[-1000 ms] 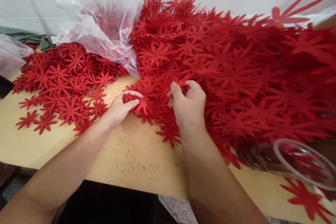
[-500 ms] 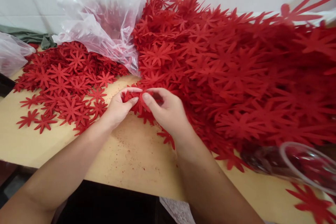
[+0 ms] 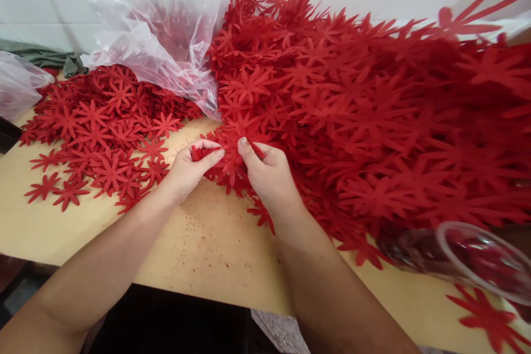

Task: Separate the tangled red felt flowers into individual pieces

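1. Head view, and here we are at the big heap (image 3: 365, 121) of red flower cut-outs; at its near left edge the left hand (image 3: 193, 168) is closed in a pinch, gripping folded red pieces (image 3: 202, 152) between thumb and fingers.
2. Just beside it, over the front of the big heap, the right hand (image 3: 269, 168) pinches a red piece (image 3: 257, 150); the two hands are close together but apart.
3. Containers, then: left of the big heap a clear plastic bag (image 3: 166, 55) slumps, red showing through it, its edge over a smaller pile (image 3: 103, 127) of flowers; farther left sits another plastic bag (image 3: 19, 86).
4. At the big heap's near right, a clear tub (image 3: 418, 251) lies tipped over; red shows through its mouth, whether inside or behind I cannot tell; a loose flower (image 3: 485, 315) rests nearby on the tabletop (image 3: 207, 254).
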`<state>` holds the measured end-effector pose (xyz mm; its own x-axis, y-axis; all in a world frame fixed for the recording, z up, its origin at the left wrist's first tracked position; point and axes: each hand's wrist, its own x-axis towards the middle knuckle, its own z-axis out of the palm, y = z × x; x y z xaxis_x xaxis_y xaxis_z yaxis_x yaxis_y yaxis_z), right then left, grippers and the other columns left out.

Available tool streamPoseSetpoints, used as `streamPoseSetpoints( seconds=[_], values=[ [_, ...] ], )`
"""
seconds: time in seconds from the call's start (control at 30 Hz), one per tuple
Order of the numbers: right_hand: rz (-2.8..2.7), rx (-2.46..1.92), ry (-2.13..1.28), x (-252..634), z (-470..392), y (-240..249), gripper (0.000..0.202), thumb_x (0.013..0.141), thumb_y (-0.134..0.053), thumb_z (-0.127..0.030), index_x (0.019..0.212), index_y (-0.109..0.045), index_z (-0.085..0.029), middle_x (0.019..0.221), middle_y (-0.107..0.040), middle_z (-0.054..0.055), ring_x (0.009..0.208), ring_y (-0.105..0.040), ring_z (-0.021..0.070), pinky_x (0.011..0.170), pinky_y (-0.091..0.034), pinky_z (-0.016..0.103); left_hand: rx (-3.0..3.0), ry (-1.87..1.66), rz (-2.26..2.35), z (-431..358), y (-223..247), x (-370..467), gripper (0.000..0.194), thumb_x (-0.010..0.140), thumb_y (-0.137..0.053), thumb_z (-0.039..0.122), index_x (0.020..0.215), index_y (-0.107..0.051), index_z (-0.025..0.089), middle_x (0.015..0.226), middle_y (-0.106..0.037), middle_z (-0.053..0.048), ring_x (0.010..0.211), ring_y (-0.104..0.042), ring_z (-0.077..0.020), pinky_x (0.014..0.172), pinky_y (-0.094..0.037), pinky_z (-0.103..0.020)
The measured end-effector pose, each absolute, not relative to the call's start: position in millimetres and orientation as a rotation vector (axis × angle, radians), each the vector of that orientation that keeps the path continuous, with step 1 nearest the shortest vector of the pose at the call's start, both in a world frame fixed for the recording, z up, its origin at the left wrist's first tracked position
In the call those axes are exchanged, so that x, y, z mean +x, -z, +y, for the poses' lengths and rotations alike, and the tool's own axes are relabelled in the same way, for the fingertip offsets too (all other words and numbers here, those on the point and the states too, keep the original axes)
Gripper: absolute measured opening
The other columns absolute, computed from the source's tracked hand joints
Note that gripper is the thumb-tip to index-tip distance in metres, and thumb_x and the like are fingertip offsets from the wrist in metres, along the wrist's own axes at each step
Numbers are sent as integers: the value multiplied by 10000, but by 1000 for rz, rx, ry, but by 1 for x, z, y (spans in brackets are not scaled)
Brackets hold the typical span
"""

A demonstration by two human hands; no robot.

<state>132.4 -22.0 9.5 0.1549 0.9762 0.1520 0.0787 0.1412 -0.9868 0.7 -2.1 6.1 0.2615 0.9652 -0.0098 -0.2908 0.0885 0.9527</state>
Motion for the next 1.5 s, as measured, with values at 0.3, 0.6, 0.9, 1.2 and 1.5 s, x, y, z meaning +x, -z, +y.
streamPoseSetpoints(
  seconds=[0.3,0.6,0.9,1.2,1.5],
  values=[
    [-1104,-1097,-825,131,-15,-1,186,672,-651,-334,749,-543,-203,758,-613,2,730,-574,130,767,-478,298,1152,-1026,856,-2,-5,2,309,532,-773,293,716,-571,149,672,-602,49,631,-520,-59,709,-428,-252],
    [-1002,-1251,-634,145,-12,-5,203,757,-571,-338,638,-479,-201,587,-484,-31,546,-465,93,572,-436,262,1144,-1033,912,-4,-7,1,222,597,-717,303,653,-549,169,601,-539,70,594,-486,-53,684,-398,-226],
    [-1014,-1333,-552,155,-6,-1,222,771,-558,-410,697,-481,-215,637,-524,3,588,-541,139,553,-473,303,1054,-1063,847,-1,-5,0,283,533,-755,311,685,-560,173,659,-602,65,623,-524,-54,716,-417,-223],
    [-1291,-1377,-301,150,-17,-6,403,808,-469,-546,952,-600,-192,962,-612,101,943,-575,213,834,-475,401,1085,-1089,834,-3,-4,2,242,615,-715,325,662,-538,166,653,-584,68,632,-522,-50,731,-428,-224],
    [-1209,-1396,-446,170,-14,-13,304,783,-522,-504,780,-603,-212,784,-612,59,777,-583,194,749,-483,392,1053,-1149,873,4,-2,0,231,657,-694,352,672,-555,168,608,-547,64,583,-481,-50,627,-404,-203]
  ],
)
